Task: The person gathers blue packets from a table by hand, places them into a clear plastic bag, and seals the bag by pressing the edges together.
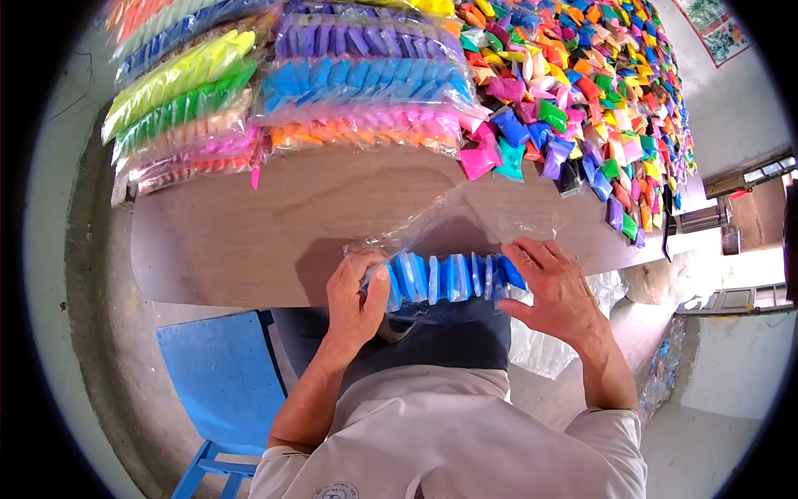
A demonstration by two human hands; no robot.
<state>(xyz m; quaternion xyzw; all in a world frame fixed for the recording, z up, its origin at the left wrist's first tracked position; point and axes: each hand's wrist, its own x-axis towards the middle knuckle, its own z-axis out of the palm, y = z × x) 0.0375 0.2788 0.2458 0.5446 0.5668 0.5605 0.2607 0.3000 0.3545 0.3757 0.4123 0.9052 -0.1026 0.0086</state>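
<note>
A row of blue packets (449, 279) stands side by side inside a clear plastic bag (445, 220), at the table's near edge just in front of my body. Round the left end of the row, my left hand (359, 293) grips the bag with its thumb against the end packet. My right hand (544, 287) is at the other end, fingers and thumb curved apart around the last blue packet, which leans at a tilt. Loose clear film spreads from the bag onto the table above both hands.
Clear bags of colour-sorted packets (366, 79) are stacked at the back left of the brown table (216, 224). A big heap of loose mixed-colour packets (582, 91) covers the back right. A blue chair (220, 374) stands at the lower left. Clear plastic (540, 349) hangs right of my lap.
</note>
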